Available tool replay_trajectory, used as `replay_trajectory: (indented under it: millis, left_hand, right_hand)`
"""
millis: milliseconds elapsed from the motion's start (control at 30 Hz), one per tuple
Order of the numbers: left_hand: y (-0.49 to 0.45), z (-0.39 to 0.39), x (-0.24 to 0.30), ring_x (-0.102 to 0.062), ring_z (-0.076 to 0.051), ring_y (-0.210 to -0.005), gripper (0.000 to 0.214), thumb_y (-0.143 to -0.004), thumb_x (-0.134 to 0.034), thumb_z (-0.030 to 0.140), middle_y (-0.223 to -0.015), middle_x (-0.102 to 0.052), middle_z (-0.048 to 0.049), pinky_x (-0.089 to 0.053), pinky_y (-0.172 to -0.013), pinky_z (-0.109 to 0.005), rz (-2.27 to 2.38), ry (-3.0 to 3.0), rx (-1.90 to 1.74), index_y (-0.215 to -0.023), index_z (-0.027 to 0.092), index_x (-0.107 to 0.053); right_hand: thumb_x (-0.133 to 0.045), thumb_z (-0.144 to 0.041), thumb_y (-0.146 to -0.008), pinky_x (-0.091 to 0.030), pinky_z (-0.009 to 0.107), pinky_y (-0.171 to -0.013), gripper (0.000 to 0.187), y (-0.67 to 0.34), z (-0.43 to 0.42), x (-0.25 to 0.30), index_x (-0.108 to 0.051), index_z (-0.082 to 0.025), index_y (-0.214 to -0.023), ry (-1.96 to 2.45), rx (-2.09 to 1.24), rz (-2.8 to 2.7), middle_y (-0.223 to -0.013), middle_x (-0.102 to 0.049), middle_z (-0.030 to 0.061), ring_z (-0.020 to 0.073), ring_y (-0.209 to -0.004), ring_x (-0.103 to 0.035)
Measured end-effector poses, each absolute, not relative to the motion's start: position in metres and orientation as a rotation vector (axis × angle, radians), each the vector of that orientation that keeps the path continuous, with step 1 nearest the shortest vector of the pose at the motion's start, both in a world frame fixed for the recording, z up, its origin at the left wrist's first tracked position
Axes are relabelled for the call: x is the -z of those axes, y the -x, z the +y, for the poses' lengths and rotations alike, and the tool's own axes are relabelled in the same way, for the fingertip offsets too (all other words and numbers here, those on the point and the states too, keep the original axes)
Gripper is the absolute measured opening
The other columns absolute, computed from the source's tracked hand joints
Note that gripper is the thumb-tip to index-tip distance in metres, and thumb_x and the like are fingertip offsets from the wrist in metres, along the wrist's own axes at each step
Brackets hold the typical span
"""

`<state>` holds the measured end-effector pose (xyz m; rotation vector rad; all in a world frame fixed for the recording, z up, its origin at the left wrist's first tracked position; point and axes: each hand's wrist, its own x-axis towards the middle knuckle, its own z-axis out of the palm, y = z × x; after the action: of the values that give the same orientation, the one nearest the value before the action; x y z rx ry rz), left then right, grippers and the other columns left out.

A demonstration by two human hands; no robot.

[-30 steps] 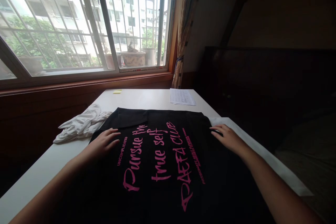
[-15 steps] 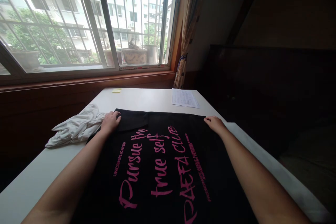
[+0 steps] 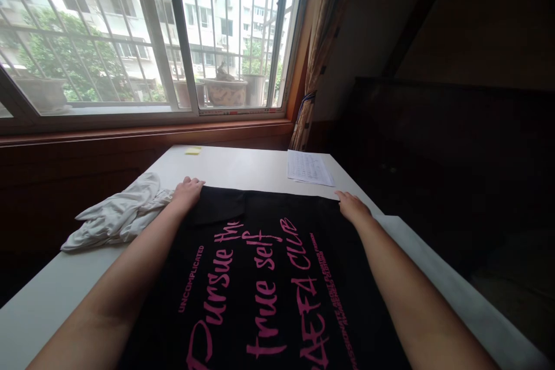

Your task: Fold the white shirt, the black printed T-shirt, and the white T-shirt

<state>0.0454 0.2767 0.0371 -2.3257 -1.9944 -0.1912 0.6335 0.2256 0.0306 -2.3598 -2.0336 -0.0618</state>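
Note:
A black T-shirt [image 3: 277, 266] with pink lettering lies over the white table [image 3: 255, 167] and runs out of the bottom of the view. My left hand [image 3: 188, 193] is closed on its far left corner, fingers bent over the edge. At the far right corner, my right hand [image 3: 353, 208] pinches the fabric between thumb and fingers. Between the hands the far edge is nearly straight, and a folded flap lies beside my left hand. A crumpled pale grey cloth [image 3: 117, 214] is left of my left forearm.
Printed sheets of paper [image 3: 310, 168] lie at the table's far right, and a yellow sticky note [image 3: 193, 151] at its far left. Behind the table are a barred window [image 3: 229, 40] and a tied curtain [image 3: 307, 104]. Dark furniture [image 3: 425, 156] stands to the right.
My left hand has shifted slightly right and away from me, with its grip now at the shirt's corner. The shirt's far edge and lettering sit a little lower in view.

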Motion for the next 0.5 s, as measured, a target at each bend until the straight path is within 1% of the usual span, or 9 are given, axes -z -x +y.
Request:
replay_trajectory:
  millis: [33, 100, 167, 300, 400, 467, 500]
  left_hand:
    - [-0.046, 0.279, -0.038, -0.052, -0.033, -0.114, 0.050, -0.091, -0.044, 0.012, -0.123, -0.065, -0.0174, -0.046, -0.090, -0.043, -1.996, 2.329, 0.171, -0.137, 0.023, -0.062]
    - [-0.046, 0.282, -0.041, -0.052, -0.034, -0.112, 0.049, -0.090, -0.045, 0.011, -0.117, -0.066, -0.0184, -0.046, -0.089, -0.044, -1.995, 2.332, 0.134, -0.133, 0.021, -0.065]
    - [-0.045, 0.284, -0.046, -0.051, -0.034, -0.111, 0.043, -0.087, -0.048, 0.010, -0.114, -0.066, -0.0184, -0.046, -0.088, -0.043, -1.988, 2.341, 0.100, -0.123, 0.020, -0.070]
    - [-0.035, 0.288, -0.058, -0.054, -0.032, -0.111, 0.029, -0.083, -0.055, 0.010, -0.111, -0.067, -0.0169, -0.046, -0.088, -0.038, -1.970, 2.361, 0.082, -0.100, 0.019, -0.076]
    - [-0.024, 0.291, -0.067, -0.061, -0.030, -0.105, 0.029, -0.087, -0.051, 0.013, -0.117, -0.066, -0.0153, -0.047, -0.086, -0.038, -1.993, 2.326, 0.144, -0.101, 0.020, -0.076]
    - [-0.018, 0.294, -0.072, -0.065, -0.028, -0.097, 0.032, -0.089, -0.048, 0.016, -0.119, -0.066, -0.0145, -0.049, -0.083, -0.038, -2.028, 2.285, 0.194, -0.105, 0.021, -0.075]
    - [-0.015, 0.296, -0.075, -0.067, -0.028, -0.094, 0.032, -0.090, -0.047, 0.018, -0.119, -0.066, -0.0139, -0.049, -0.083, -0.037, -2.044, 2.265, 0.219, -0.107, 0.022, -0.075]
  right_hand:
    - [-0.041, -0.011, -0.097, -0.046, 0.042, -0.096, 0.047, -0.633, 0.227, -0.031, -0.060, -0.019, -0.139, 2.363, 0.069, -2.054, -0.131, -0.061, 0.0171, 0.0301, -0.117, -0.056]
    - [-0.040, -0.009, -0.096, -0.046, 0.045, -0.096, 0.042, -0.631, 0.230, -0.034, -0.068, -0.018, -0.126, 2.366, 0.082, -2.088, -0.126, -0.062, 0.0180, 0.0318, -0.118, -0.054]
    - [-0.040, -0.009, -0.096, -0.045, 0.048, -0.097, 0.038, -0.630, 0.234, -0.039, -0.072, -0.016, -0.114, 2.364, 0.092, -2.102, -0.122, -0.062, 0.0191, 0.0331, -0.119, -0.052]
    - [-0.046, -0.013, -0.095, -0.044, 0.048, -0.099, 0.030, -0.633, 0.238, -0.055, -0.074, -0.016, -0.107, 2.332, 0.086, -2.062, -0.119, -0.064, 0.0186, 0.0326, -0.121, -0.051]
    - [-0.049, -0.017, -0.096, -0.047, 0.044, -0.095, 0.027, -0.639, 0.239, -0.068, -0.073, -0.017, -0.107, 2.283, 0.082, -1.968, -0.121, -0.065, 0.0174, 0.0320, -0.119, -0.054]
    - [-0.051, -0.020, -0.096, -0.050, 0.041, -0.088, 0.024, -0.643, 0.240, -0.076, -0.072, -0.018, -0.106, 2.257, 0.075, -1.857, -0.119, -0.067, 0.0160, 0.0306, -0.111, -0.060]
    - [-0.051, -0.021, -0.096, -0.051, 0.039, -0.083, 0.023, -0.644, 0.242, -0.079, -0.072, -0.018, -0.107, 2.243, 0.064, -1.792, -0.116, -0.068, 0.0151, 0.0288, -0.104, -0.064]
